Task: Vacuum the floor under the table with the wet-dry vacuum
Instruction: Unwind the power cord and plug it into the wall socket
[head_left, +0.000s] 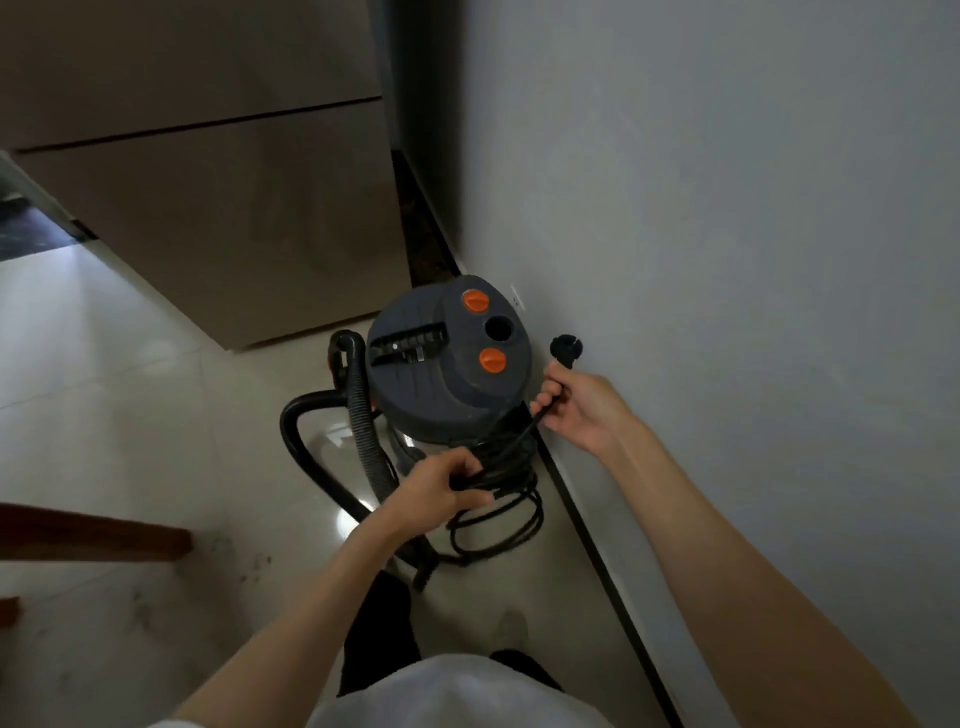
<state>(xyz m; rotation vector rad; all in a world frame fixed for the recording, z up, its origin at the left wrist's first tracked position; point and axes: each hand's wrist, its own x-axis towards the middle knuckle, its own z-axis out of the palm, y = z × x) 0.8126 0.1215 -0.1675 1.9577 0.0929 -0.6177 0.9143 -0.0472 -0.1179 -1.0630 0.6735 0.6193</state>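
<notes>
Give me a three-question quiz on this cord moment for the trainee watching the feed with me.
1. True or false: the plug is already pushed into the wall socket.
2. Which hand grips the coiled cord? A) left hand B) right hand C) neither
3. Fill in: the two knobs on the vacuum lid are coloured ____.

Key
1. False: the right hand holds the cord just below the plug, which is free in the air beside the wall.
2. A: the left hand's fingers curl round the coil.
3. Orange.
</notes>
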